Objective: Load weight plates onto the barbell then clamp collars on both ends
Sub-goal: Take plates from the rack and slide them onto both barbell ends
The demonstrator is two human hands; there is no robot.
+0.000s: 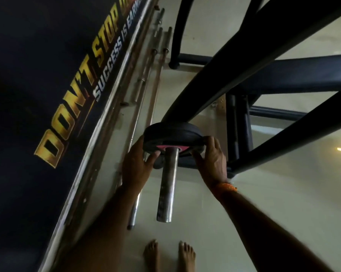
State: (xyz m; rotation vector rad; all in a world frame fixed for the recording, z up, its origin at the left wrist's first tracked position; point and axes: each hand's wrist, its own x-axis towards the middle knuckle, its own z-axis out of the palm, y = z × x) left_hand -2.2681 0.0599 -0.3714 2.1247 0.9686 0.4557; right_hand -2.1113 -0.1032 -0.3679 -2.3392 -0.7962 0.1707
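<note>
- Fingers (211, 141) of our right hand (212, 161) curl over the rim of the weight plate (171, 132), thumb tucked under the near face. Our left hand (137, 165) grips the opposite rim the same way, so both hands are clamped on it.
- That plate is threaded on the barbell sleeve (167, 183), way up at the inner end, with most of the bare steel sticking out toward us. It's too dark to call whether there's a second plate behind it.
- So we reckon we're in the loading step on this end, seating the plate flush. No collar anywhere in sight.
- Next up is probably a firm, even push to snug it against the stop. Then we let go and fetch another plate or a collar, wherever those are.
- Around it: the black rack frame (234, 52) is right behind the plate, and spare bars (157, 89) lie along the banner wall (48, 75) on our left. Our bare feet (186, 256) are near the sleeve's end, so mind the toes.
</note>
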